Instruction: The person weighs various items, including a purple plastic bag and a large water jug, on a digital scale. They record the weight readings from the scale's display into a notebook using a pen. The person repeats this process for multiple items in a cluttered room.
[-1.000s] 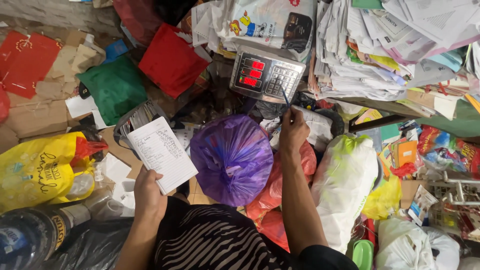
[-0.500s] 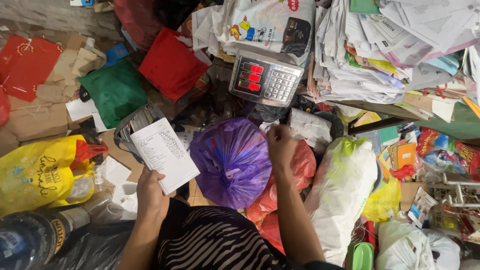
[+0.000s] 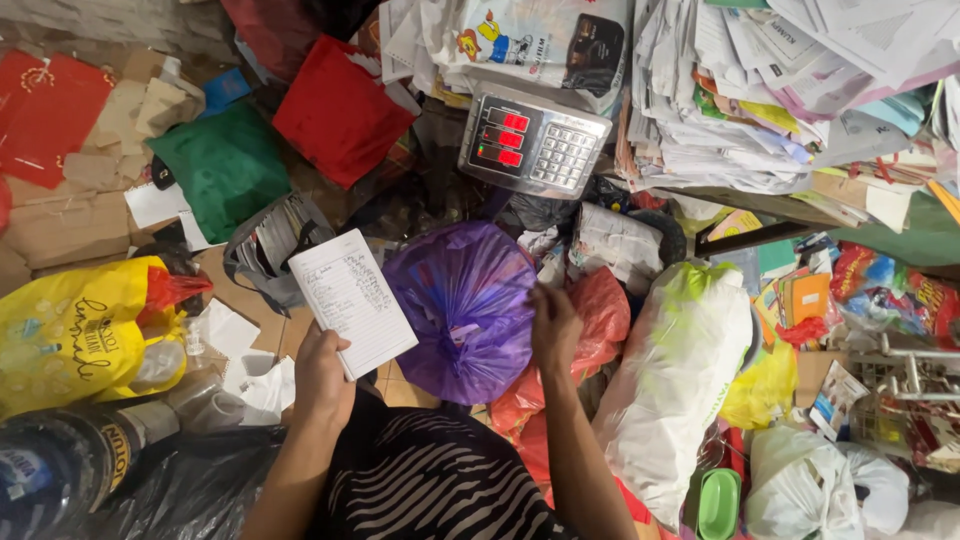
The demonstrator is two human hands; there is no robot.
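The right arm is reaching up from the bottom edge, forearm nearly straight, with the right hand (image 3: 553,325) lying on the right flank of the purple bag (image 3: 463,308); its fingers are curling onto the plastic, though whether the grip is pinching a fold or only resting there cannot be told. The left arm is bending in from the lower left, and the left hand (image 3: 322,378) is holding a lined notebook (image 3: 352,301) upright by its lower corner, grip pressed together on the pages, tilted toward the camera.

The purple bag is sitting in the middle, just below the weighing scale (image 3: 533,141) and touching a red bag (image 3: 598,312) on its right. A tall white sack (image 3: 678,370) is crowding the right arm's outer side. A yellow bag (image 3: 75,330) is filling the left edge, and a stack of papers (image 3: 760,90) is overhanging the top right. Open floor is showing only as a narrow strip under the notebook.
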